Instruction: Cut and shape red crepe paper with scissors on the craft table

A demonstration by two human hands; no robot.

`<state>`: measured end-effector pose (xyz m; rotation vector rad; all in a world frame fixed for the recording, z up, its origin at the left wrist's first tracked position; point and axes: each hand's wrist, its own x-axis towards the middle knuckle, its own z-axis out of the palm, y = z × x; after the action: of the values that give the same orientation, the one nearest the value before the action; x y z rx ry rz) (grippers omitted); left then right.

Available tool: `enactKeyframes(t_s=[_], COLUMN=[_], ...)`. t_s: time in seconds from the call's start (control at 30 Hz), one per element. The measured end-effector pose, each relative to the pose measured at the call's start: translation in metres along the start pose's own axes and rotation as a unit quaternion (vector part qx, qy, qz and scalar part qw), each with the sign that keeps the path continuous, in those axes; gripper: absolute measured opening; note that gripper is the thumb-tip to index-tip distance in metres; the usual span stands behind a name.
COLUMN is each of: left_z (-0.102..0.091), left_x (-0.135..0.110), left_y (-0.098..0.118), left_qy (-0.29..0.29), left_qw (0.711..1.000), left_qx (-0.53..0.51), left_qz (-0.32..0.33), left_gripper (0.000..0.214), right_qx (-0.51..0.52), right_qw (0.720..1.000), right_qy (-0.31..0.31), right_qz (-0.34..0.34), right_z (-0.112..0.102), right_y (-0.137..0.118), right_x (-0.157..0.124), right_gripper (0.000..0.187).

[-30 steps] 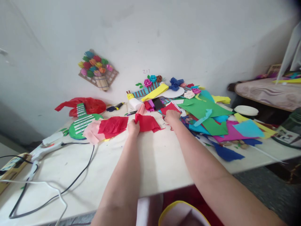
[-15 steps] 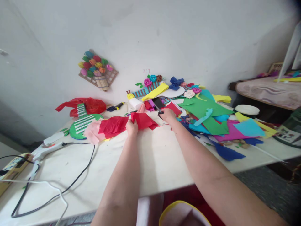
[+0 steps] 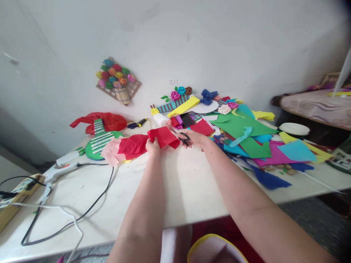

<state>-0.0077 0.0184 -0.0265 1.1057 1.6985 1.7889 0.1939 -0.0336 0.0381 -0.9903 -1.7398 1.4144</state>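
Note:
My left hand point(image 3: 153, 146) pinches a strip of red crepe paper point(image 3: 163, 136) between thumb and fingers. More of the red paper trails left from this hand, over a pale pink sheet point(image 3: 111, 151). In my right hand point(image 3: 193, 138) is a pair of scissors point(image 3: 184, 138) with black handles. Their slightly parted blades point up and left, by the far right end of the red strip. Whether the blades touch the paper I cannot tell. Left of the pink sheet lies a round green piece with white strips point(image 3: 94, 144).
Coloured paper sheets, with a large green one point(image 3: 244, 126) on top, pile up on the right. A glue gun point(image 3: 61, 171) and its black cable lie at left near a power strip point(image 3: 24, 197). Pliers point(image 3: 138, 123) and a red plastic bag point(image 3: 112, 120) are at the back.
The scissors have turned, and their blades now show parted beside the red paper's right end. My left hand still grips the strip. The view has shifted slightly.

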Motion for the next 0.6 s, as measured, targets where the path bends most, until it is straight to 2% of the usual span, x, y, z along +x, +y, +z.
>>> enactKeyframes(t_s=[0.13, 0.3, 0.43, 0.6], left_z=[-0.002, -0.005, -0.006, -0.005], left_x=[-0.002, -0.004, -0.004, -0.007], left_y=[0.005, 0.009, 0.010, 0.011], left_qy=[0.021, 0.047, 0.052, 0.051], left_qw=[0.998, 0.992, 0.989, 0.989], left_qx=[-0.056, -0.104, -0.125, -0.125], left_qz=[-0.021, -0.050, -0.061, -0.061], left_gripper=[0.015, 0.014, 0.017, 0.018], right_qx=[0.000, 0.025, 0.000, -0.046], right_qw=[0.996, 0.988, 0.984, 0.974], right_qy=[-0.081, -0.149, -0.167, -0.204], right_qz=[0.032, 0.039, 0.067, 0.092], right_z=[-0.005, -0.014, -0.017, -0.011], right_y=[0.002, 0.003, 0.002, 0.001], right_x=[-0.002, -0.008, -0.010, -0.005], right_gripper=[0.031, 0.030, 0.028, 0.033])
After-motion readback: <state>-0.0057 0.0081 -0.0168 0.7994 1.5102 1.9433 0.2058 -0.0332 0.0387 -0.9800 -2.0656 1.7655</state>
